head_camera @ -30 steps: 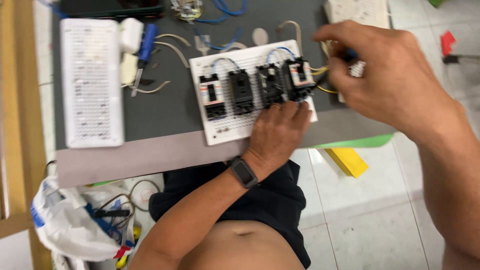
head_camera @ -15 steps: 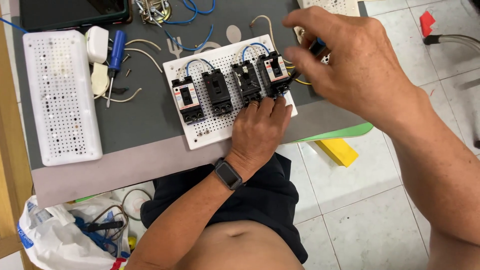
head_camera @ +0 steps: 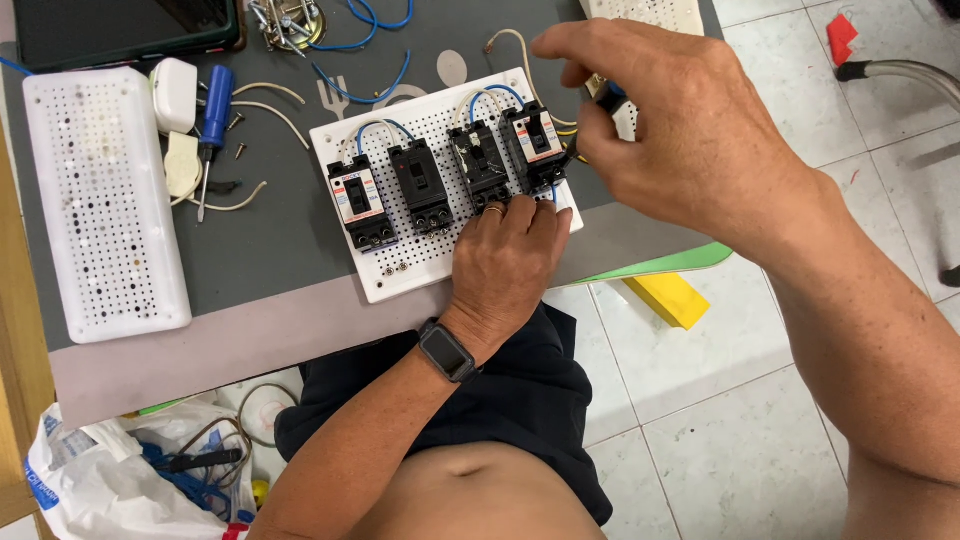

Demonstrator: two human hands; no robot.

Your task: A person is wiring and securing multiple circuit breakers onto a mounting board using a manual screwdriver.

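My left hand lies flat, fingers spread, pinning white perforated board on bench. My right hand fingers closed on screwdriver, tip angled down-left at rightmost breaker, just beside it; R hand nearer.

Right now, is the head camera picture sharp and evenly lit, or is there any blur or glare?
Head view: light is soft and even, with no harsh glare; the perforated white board and its black breakers are sharp; the right hand, nearer the lens, looms large and slightly soft; the left hand casts only a faint shadow.
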